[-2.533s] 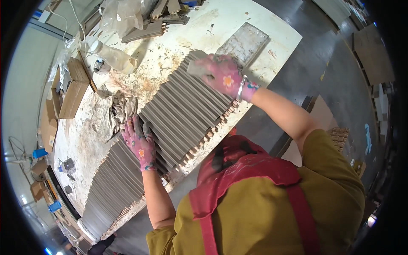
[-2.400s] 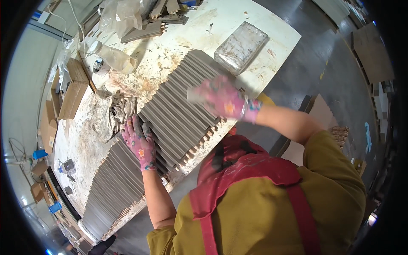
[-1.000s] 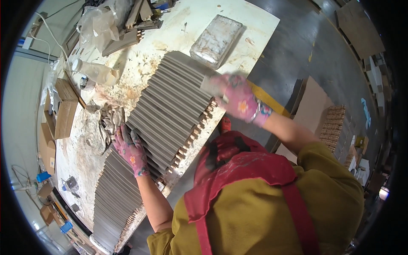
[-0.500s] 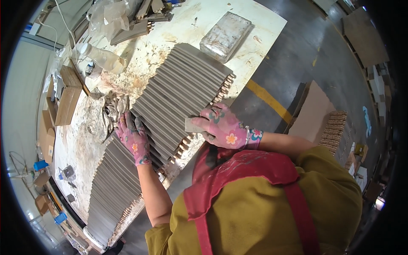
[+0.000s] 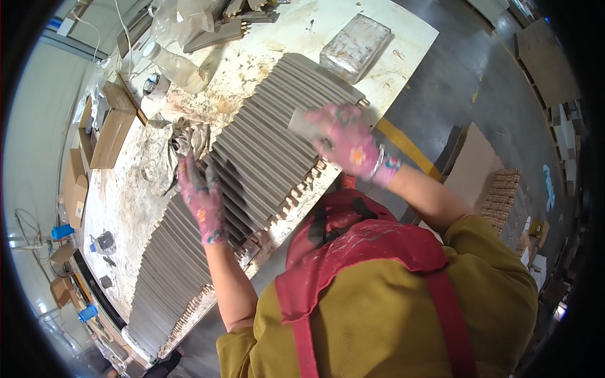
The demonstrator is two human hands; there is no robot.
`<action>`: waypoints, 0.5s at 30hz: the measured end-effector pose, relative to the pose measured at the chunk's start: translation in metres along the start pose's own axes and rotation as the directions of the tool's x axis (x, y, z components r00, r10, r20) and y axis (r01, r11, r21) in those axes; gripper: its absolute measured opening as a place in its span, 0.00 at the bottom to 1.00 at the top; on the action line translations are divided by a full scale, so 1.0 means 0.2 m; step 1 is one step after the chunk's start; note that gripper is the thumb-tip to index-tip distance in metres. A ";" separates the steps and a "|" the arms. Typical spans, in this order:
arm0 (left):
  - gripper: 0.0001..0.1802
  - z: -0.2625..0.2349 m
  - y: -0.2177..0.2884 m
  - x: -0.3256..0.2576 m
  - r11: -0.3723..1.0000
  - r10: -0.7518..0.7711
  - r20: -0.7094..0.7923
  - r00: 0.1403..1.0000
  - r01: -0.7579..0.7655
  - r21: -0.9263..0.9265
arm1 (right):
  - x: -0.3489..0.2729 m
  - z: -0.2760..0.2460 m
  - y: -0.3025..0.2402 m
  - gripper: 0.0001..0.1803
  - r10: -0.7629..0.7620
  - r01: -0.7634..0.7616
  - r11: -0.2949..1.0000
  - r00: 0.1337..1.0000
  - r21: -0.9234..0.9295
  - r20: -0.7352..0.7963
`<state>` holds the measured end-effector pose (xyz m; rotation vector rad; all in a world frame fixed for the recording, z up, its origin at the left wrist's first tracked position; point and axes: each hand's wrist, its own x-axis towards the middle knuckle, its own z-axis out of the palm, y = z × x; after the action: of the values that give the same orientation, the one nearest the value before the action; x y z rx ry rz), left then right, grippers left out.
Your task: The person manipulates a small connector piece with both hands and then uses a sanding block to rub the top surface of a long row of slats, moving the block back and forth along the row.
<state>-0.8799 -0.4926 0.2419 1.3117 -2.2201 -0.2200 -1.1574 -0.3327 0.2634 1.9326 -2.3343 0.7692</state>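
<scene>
Reaches across a stained white table [image 5: 406, 53], with a grey floor [image 5: 441, 79] and yellow stripe [image 5: 409, 148] off to the right. Has a crumpled rag [image 5: 190, 140], plastic bottle [image 5: 179, 70] and cardboard box [image 5: 113, 129] along the far left, a wrapped slab [image 5: 356, 47] near the right corner. Clasps a pale block [image 5: 299, 121] in the closed right grip [image 5: 343, 140], above grooved grey-brown strips [image 5: 268, 129] lying side by side along the table. Holds the left grip [image 5: 205, 198] open, fingers extended, over the same strips; cannot tell whether touching.
</scene>
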 end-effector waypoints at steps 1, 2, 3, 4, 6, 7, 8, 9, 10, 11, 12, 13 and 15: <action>0.26 -0.12 0.09 0.01 0.989 -0.120 0.061 0.991 0.125 -0.079 | 0.05 -0.01 0.05 0.29 0.128 -0.136 0.989 0.984 0.055 0.123; 0.27 -0.19 0.06 -0.01 0.990 -0.134 0.047 0.990 0.136 -0.041 | 0.01 0.01 0.03 0.29 0.095 -0.093 0.996 0.989 -0.016 0.115; 0.27 -0.26 0.00 -0.02 0.989 -0.144 0.027 0.989 0.144 -0.011 | -0.04 0.05 0.00 0.29 0.060 -0.050 0.994 0.993 -0.094 0.103; 0.27 -0.30 -0.10 -0.05 0.985 -0.159 0.006 0.987 0.158 0.069 | -0.11 0.08 -0.04 0.28 -0.063 0.071 0.992 0.995 -0.102 0.079; 0.28 -0.40 -0.29 -0.15 0.961 -0.194 -0.019 0.981 0.194 0.198 | -0.10 0.03 -0.15 0.28 -0.089 0.094 0.996 0.946 0.002 0.311; 0.28 -0.45 -0.37 -0.19 0.947 -0.212 -0.031 0.977 0.213 0.242 | -0.08 0.04 -0.15 0.27 -0.127 0.122 0.992 0.949 0.035 0.287; 0.27 -0.48 -0.46 -0.23 0.947 -0.181 -0.035 0.983 0.183 0.262 | -0.01 0.06 -0.10 0.27 -0.119 0.120 0.993 0.973 0.007 0.195; 0.27 -0.49 -0.52 -0.27 0.943 -0.161 -0.035 0.986 0.164 0.288 | 0.09 0.09 -0.04 0.26 -0.113 0.116 0.993 0.988 -0.021 0.101; 0.27 -0.49 -0.52 -0.29 0.936 -0.168 -0.014 0.986 0.164 0.313 | 0.20 0.04 -0.04 0.25 0.034 -0.032 0.999 0.998 -0.038 0.051; 0.26 -0.48 -0.51 -0.31 0.928 -0.174 0.007 0.985 0.161 0.336 | 0.23 0.11 0.01 0.25 0.092 -0.091 0.995 0.996 -0.046 0.020; 0.26 -0.46 -0.52 -0.34 0.930 -0.170 0.008 0.985 0.158 0.331 | 0.22 0.13 -0.02 0.25 0.076 -0.069 0.993 0.995 -0.096 0.068; 0.26 -0.43 -0.55 -0.39 0.902 -0.186 -0.011 0.983 0.175 0.395 | 0.19 0.15 -0.09 0.26 0.045 -0.029 0.990 0.992 -0.135 0.117; 0.26 -0.41 -0.57 -0.40 0.876 -0.192 -0.024 0.981 0.182 0.447 | 0.09 0.20 -0.17 0.24 -0.103 0.114 0.991 0.984 -0.067 0.148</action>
<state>-0.7194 -0.4721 0.2347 1.7771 -2.2403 0.2278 -1.1176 -0.3681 0.2462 2.1284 -2.2734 0.5425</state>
